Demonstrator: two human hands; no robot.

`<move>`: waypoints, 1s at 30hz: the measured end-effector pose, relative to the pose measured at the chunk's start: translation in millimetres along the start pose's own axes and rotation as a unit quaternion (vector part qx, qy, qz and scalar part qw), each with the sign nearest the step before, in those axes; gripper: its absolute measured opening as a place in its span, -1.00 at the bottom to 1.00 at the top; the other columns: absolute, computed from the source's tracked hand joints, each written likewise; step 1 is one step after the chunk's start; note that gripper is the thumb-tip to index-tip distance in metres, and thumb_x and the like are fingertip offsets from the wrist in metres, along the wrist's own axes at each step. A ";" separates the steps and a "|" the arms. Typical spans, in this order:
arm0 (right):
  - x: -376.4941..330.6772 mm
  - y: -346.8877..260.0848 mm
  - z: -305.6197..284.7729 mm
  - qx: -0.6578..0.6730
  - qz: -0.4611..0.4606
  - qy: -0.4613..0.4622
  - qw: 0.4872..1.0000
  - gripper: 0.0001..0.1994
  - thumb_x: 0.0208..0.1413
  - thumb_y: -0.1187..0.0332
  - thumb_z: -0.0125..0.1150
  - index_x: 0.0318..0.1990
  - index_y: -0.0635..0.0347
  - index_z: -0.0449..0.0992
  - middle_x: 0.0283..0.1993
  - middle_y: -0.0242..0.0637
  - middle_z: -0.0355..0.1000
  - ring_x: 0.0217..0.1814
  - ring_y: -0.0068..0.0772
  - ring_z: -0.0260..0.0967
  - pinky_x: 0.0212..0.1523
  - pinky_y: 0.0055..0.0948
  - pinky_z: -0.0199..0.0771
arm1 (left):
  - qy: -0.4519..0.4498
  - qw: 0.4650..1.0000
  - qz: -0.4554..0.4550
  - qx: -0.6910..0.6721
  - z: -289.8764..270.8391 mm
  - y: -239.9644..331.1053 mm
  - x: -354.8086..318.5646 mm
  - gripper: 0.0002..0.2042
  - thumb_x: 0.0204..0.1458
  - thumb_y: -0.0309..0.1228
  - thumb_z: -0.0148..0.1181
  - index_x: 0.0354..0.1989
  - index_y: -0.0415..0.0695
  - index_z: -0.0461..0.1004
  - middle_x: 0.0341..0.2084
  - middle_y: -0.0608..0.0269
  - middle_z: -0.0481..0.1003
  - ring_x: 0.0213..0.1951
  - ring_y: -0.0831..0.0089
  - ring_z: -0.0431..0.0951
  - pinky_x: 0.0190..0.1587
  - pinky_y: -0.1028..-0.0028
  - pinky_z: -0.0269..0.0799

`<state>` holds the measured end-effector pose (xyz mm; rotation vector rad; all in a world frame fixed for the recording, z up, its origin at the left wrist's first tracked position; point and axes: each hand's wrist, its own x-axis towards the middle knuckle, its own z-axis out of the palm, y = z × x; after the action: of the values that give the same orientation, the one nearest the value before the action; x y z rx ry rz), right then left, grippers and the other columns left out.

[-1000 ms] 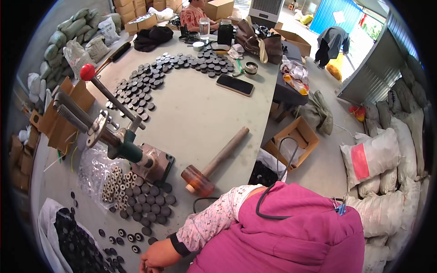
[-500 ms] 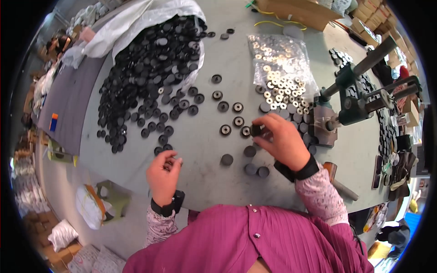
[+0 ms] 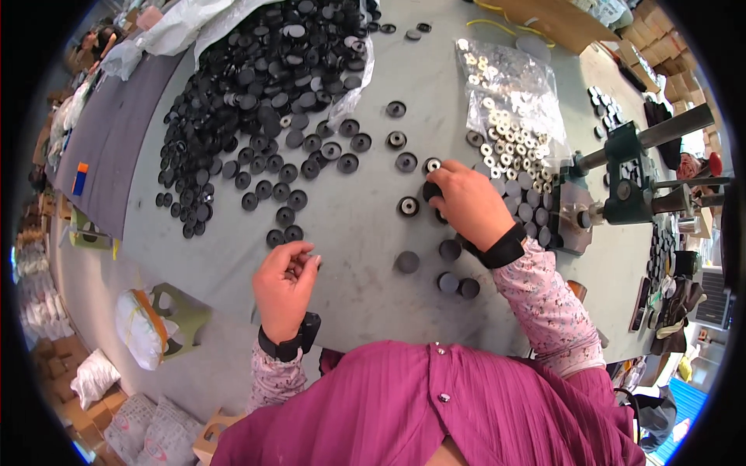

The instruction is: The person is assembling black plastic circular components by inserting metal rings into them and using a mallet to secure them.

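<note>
My right hand (image 3: pixel 475 208) pinches a round black cap (image 3: pixel 431 191) between thumb and fingertips, low over the table. Close beside it are a black cup with a metal ring inside (image 3: pixel 432 165) and another ring-filled cup (image 3: pixel 408 206). Part of one more black piece shows under the hand. My left hand (image 3: pixel 281 291) hovers near the table's front edge with its fingers curled in; something small and dark may be at the fingertips, too hidden to name. Just beyond it lie two open black cups (image 3: pixel 293 233). Several plain black caps (image 3: pixel 406 262) rest nearer me.
A large heap of black cups (image 3: pixel 264 85) spills from a white sack at the left. Pale metal rings (image 3: pixel 509 140) spill from a clear plastic bag (image 3: pixel 517 78). A green hand press (image 3: pixel 625 175) stands at the right, with black caps (image 3: pixel 525 211) beside it.
The view has shifted, so the table's contents sit differently. My right hand has carried its cap from one ring-filled cup to another farther away. The left hand stays near the front edge, fingers curled.
</note>
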<state>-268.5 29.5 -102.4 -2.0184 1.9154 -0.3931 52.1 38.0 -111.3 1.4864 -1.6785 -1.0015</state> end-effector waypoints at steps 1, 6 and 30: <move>2.8 -4.8 1.7 -0.016 -0.009 -0.003 1.000 -0.78 0.01 0.48 0.39 -0.19 0.30 0.54 -0.11 -0.07 0.48 -0.06 0.08 0.53 -0.05 -0.07 0.57 | 0.010 1.000 -0.005 0.007 -2.5 -0.4 -1.6 -0.81 0.05 -0.61 0.38 -0.15 -0.25 0.62 -0.43 0.37 0.54 -0.43 0.67 0.45 -0.37 0.64 0.38; -8.6 1.2 -8.5 0.003 -0.011 0.005 1.000 -0.71 -0.04 0.47 0.40 -0.12 0.27 0.57 -0.11 -0.10 0.50 -0.09 0.08 0.54 -0.07 -0.08 0.57 | 0.070 0.993 0.039 0.090 -19.6 -17.2 -6.5 -0.80 0.02 -0.61 0.40 -0.16 -0.24 0.61 -0.32 0.30 0.51 -0.45 0.65 0.38 -0.42 0.61 0.33; -6.1 -0.2 -11.0 0.033 -0.027 0.002 0.999 -0.76 -0.05 0.45 0.39 -0.20 0.25 0.56 -0.14 -0.11 0.50 -0.08 0.07 0.52 -0.09 -0.07 0.55 | -0.025 0.959 -0.157 -0.234 -28.5 -38.0 40.0 -0.81 0.26 -0.36 0.19 -0.02 -0.11 0.53 -0.17 0.33 0.53 -0.37 0.55 0.49 -0.45 0.50 0.41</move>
<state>-273.2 35.0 -92.2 -2.0318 1.8295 -0.4675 90.0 -6.9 -131.2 1.4302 -1.1402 -1.4964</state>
